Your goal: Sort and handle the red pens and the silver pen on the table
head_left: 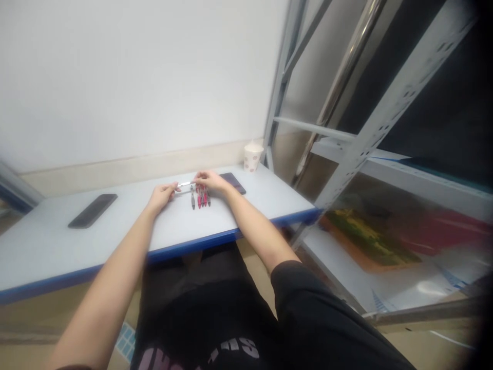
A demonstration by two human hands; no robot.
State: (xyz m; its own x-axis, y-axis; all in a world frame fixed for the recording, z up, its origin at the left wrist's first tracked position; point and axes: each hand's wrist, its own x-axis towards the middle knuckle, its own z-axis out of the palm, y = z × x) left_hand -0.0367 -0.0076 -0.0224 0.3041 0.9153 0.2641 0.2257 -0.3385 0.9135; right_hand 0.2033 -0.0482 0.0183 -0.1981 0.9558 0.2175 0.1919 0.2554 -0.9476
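Note:
Between my two hands a slim white pen [185,184] is held level, a little above the table. My left hand [164,196] pinches its left end with closed fingers. On the other end, the fingers of my right hand [210,181] are closed around a darker part. Just below, several pens [202,199] with red and grey grips lie side by side, pointing toward me. Their upper ends are partly hidden behind my right hand. A dark phone-like slab [234,183] lies right beside my right hand.
The white table [185,226] has a blue front edge. Another dark phone-like slab [93,211] lies at left. A patterned paper cup [252,156] stands in the back right corner, against the wall. Metal shelving [370,133] rises at right.

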